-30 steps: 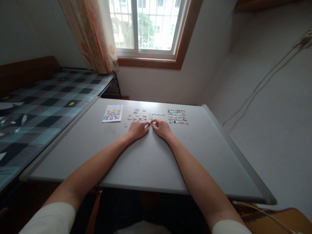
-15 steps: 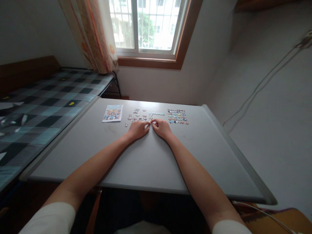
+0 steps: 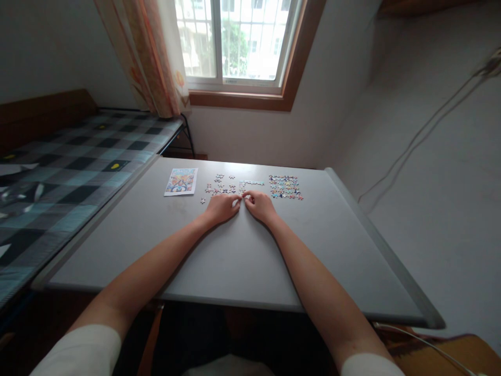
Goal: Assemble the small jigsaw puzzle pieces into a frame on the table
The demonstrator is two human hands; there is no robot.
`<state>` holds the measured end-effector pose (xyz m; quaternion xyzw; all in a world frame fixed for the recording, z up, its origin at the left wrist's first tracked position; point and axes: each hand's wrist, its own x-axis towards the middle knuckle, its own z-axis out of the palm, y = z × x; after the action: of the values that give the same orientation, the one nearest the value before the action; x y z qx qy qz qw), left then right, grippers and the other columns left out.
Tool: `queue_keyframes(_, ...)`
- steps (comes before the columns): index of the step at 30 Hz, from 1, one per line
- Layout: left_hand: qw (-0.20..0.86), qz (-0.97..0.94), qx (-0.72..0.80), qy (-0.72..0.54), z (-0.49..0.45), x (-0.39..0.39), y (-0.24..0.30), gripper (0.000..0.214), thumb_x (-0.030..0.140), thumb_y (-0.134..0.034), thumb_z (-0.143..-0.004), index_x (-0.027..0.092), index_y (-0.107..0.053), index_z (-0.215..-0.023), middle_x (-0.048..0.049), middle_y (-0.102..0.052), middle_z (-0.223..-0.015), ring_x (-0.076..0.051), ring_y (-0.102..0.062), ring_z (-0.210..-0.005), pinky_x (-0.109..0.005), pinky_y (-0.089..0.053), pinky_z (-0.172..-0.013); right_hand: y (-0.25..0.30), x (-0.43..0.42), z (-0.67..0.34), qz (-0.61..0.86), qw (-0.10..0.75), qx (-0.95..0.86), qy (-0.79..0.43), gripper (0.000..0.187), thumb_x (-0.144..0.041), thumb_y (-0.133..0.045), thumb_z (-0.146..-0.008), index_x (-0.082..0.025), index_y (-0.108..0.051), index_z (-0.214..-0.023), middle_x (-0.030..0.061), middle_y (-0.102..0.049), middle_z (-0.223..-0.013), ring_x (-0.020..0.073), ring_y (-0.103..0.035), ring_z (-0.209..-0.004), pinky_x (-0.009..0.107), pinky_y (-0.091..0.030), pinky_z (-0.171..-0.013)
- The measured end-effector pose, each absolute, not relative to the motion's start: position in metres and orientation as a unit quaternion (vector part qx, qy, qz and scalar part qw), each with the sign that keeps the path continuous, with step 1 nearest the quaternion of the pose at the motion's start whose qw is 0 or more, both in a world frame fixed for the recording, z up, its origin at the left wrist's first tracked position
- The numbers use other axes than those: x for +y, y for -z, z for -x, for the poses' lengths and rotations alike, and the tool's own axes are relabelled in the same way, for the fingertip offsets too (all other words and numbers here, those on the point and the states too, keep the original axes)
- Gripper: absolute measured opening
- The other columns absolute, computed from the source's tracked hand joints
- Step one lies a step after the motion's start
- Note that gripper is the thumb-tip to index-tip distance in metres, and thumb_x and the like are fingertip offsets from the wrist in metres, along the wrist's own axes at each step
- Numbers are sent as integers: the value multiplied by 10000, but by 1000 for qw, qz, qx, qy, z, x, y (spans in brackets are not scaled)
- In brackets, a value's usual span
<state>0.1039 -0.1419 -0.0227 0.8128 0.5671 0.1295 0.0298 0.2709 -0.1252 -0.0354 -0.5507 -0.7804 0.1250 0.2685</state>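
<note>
My left hand [image 3: 223,207] and my right hand [image 3: 259,204] meet at the fingertips over the grey table. Their fingers are closed around a small jigsaw piece [image 3: 241,197], mostly covered by the fingertips, at the lower left of a partly joined jigsaw puzzle [image 3: 252,183]. That joined part forms a corner, with a strip along the top and one down the left side. Loose jigsaw pieces [image 3: 220,186] lie scattered beyond my left hand. To the right of the joined part, more pieces [image 3: 285,187] are laid out in rows.
A colourful picture sheet [image 3: 180,181] lies at the table's left. The table [image 3: 235,256] reaches toward a wall with a window [image 3: 235,47]. A bed with a checked cover [image 3: 97,151] stands on the left, and a cable [image 3: 415,138] hangs along the right wall.
</note>
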Motion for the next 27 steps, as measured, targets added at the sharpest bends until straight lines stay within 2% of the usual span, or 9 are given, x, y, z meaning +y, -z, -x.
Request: queue_keyframes(27,21,-814,565,-130,-103,-142,24,359,368,-440,-878,316,-656,-1161,-35,-728,-893,-209,-664,-846,-293,-473,-759,34,-126,-271,549,272,-780,-125,237,-229,-525,-809,-236,-700,-967,-1,-643,-732,142,-547,-686,244,-368,-671)
